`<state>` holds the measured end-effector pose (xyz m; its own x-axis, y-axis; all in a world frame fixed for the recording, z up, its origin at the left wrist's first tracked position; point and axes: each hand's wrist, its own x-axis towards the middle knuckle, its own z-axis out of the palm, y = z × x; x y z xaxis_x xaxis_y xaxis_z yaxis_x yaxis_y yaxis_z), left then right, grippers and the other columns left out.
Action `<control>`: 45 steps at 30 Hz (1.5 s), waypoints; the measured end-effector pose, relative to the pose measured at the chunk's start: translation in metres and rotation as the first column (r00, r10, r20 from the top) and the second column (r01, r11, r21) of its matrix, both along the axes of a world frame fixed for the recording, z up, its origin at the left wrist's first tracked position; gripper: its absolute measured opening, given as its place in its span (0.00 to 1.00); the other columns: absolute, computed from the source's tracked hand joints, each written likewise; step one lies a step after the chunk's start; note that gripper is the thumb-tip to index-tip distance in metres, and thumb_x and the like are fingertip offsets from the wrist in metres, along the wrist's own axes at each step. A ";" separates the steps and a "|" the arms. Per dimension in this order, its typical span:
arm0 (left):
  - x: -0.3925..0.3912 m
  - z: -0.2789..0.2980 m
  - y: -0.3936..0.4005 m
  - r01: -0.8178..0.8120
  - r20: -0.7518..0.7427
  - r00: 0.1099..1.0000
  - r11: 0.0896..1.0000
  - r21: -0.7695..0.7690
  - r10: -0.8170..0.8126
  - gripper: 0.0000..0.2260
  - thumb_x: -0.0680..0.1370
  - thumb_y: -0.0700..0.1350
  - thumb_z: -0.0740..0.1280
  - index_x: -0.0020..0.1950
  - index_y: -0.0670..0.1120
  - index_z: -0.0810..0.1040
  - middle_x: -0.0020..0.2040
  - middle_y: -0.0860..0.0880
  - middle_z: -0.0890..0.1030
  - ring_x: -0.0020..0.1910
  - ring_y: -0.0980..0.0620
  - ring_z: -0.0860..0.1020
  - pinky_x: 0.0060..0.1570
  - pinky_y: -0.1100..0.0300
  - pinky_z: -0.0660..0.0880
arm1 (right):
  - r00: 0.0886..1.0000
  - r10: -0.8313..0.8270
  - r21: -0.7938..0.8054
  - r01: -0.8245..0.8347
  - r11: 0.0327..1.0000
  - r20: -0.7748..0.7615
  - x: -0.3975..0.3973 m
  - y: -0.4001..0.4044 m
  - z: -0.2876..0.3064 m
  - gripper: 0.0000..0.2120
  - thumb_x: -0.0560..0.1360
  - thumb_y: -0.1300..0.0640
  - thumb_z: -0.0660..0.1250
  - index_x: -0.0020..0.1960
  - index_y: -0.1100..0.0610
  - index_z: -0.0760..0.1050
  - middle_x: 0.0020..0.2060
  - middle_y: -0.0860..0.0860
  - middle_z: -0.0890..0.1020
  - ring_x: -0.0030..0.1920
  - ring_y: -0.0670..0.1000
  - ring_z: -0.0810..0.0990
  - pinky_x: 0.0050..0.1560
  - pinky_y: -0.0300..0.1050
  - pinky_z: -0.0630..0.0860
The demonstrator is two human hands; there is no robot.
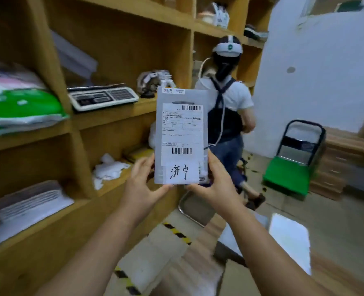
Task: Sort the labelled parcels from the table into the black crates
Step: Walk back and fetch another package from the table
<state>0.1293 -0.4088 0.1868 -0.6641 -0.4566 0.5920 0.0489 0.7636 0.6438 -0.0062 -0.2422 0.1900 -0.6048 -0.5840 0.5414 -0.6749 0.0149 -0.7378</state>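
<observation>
Head view: I'm holding a flat grey parcel (181, 133) upright in front of me, right beside the wooden shelves (121, 116). My left hand (138, 184) pinches its bottom left corner, thumb on the front edge, fingers curled behind. My right hand (214, 186) grips the bottom right corner the same way. A printed shipping label (182, 129) with two barcodes covers the front, and a white slip (181, 172) with handwritten characters sits below it. On the shelves just left of the parcel there's a scale (103, 97). Another person (228, 116) stands with their back to me past the shelves, and a green cart (292, 167) sits further right.
</observation>
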 end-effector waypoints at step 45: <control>0.843 -0.033 0.186 -0.737 0.027 -0.672 -0.672 0.069 0.740 0.40 0.69 0.45 0.78 0.75 0.58 0.61 0.55 0.64 0.69 0.57 0.64 0.74 0.56 0.74 0.71 | -0.787 0.609 0.120 -0.598 -0.792 0.097 0.972 -0.217 -0.032 0.45 0.71 0.52 0.79 0.80 0.49 0.58 0.72 0.47 0.73 0.71 0.50 0.71 0.68 0.56 0.73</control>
<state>0.9721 -0.2229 0.1541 0.8238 -0.1689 0.5412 -0.5515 -0.4600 0.6959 0.9656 -0.4588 0.1584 0.9066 0.1146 0.4061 0.4118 -0.4499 -0.7924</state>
